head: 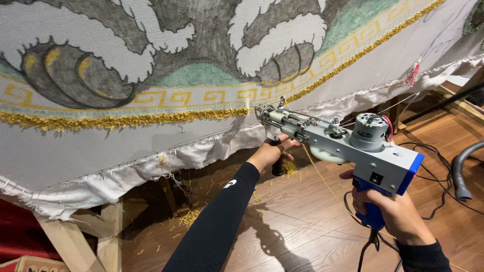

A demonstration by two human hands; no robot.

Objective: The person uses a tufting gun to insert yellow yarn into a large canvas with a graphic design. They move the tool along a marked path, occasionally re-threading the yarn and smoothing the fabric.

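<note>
A grey and blue tufting gun point(348, 146) is pressed with its needle tip against a stretched grey backing cloth point(151, 136). My left hand point(272, 153) is wrapped around the gun's black front handle, its arm in a black sleeve. My right hand point(396, 211) grips the blue rear handle. Yellow yarn point(322, 179) runs down from the gun toward the floor. The needle sits at the end of a tufted golden border line point(126, 120) under a design of grey claws and a white paw.
The cloth hangs on a wooden frame point(75, 242) with frayed white edging point(151, 166). Yellow yarn scraps point(191, 216) lie on the wooden floor. Black cables point(433, 166) and a grey hose point(461, 171) lie to the right.
</note>
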